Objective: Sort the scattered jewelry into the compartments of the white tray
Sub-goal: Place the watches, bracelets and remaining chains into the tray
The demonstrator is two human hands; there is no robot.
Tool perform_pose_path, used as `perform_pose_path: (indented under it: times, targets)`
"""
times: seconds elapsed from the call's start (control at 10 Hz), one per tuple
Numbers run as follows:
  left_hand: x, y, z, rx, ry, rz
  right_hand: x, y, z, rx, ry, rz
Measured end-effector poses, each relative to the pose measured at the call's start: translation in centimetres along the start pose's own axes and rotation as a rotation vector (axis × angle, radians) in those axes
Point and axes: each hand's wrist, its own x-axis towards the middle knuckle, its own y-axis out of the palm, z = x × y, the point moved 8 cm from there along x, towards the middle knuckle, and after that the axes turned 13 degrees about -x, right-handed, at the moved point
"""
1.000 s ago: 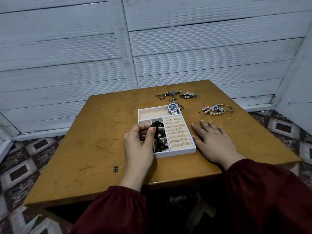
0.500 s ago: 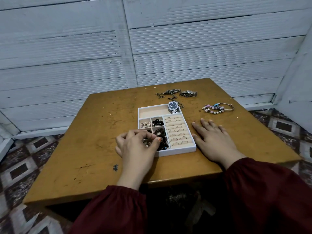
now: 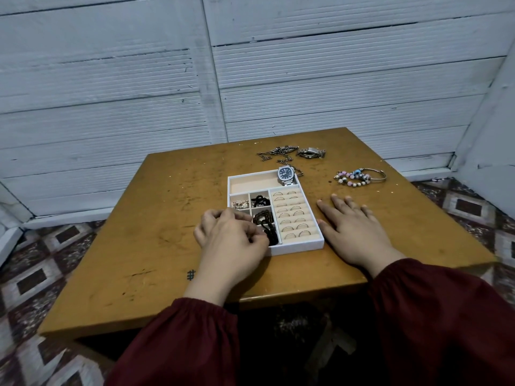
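Note:
The white tray (image 3: pixel 295 247) sits mid-table. Several rings (image 3: pixel 292 215) fill its right slots, and a silver watch (image 3: pixel 286 175) lies at the back right of its long top compartment. A black bead chain (image 3: pixel 263 218) lies across the middle small compartments. My left hand (image 3: pixel 231 240) covers the tray's front left corner, its curled fingertips pinching the chain's near end. My right hand (image 3: pixel 354 229) lies flat on the table against the tray's right side. A small silver piece (image 3: pixel 240 204) and a black piece (image 3: pixel 260 200) sit in the upper small compartments.
On the wooden table (image 3: pixel 139 246) behind the tray lie tangled metal chains (image 3: pixel 278 153) and a second silver watch (image 3: pixel 310 153). Beaded bracelets and a bangle (image 3: pixel 352 178) lie at the back right. A white plank wall stands behind; patterned floor surrounds the table.
My left hand has lowered the black chain from above the tray into the small compartments and slid toward the tray's front left corner. My right hand has stayed put.

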Motion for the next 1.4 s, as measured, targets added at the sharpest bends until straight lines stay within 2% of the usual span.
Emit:
perform_pose_path:
  times: [0.1,0.2,0.4,0.5,0.8,0.9,1.0,1.2,1.3,1.4]
  targets:
    - [0.9,-0.8,-0.4,-0.049,0.033,-0.033,0.0,0.0,0.0,0.006,-0.001,0.0]
    - [2.2,-0.8,-0.9,-0.04,0.071,0.042,-0.1,0.0,0.0,0.009,-0.002,0.002]
    - [3.8,0.6,-1.2,0.146,0.104,0.253,-0.1,-0.1,0.0,0.009,-0.002,0.004]
    - [4.2,0.9,-1.4,0.161,0.105,0.248,0.0,0.0,0.0,0.01,-0.001,0.008]
    - [4.0,0.0,-1.3,0.13,0.071,0.096,0.0,0.0,0.0,0.015,-0.003,-0.006]
    - [3.2,-0.5,-1.0,0.183,0.026,0.025,0.0,0.0,0.0,0.014,-0.002,-0.01]
    - [2.4,-0.3,-1.0,0.246,-0.025,0.024,-0.1,0.0,0.0,0.014,0.001,-0.012]
    - [2.2,0.1,-2.1,0.416,0.034,0.031,-0.1,0.0,0.0,0.015,0.0,-0.001]
    - [2.3,0.1,-2.1,0.354,0.034,0.073,-0.1,0.0,0.0,0.02,0.0,0.001]
    - [2.3,-0.9,-2.0,0.161,0.051,0.032,-0.1,0.0,0.1,0.023,0.0,-0.001]
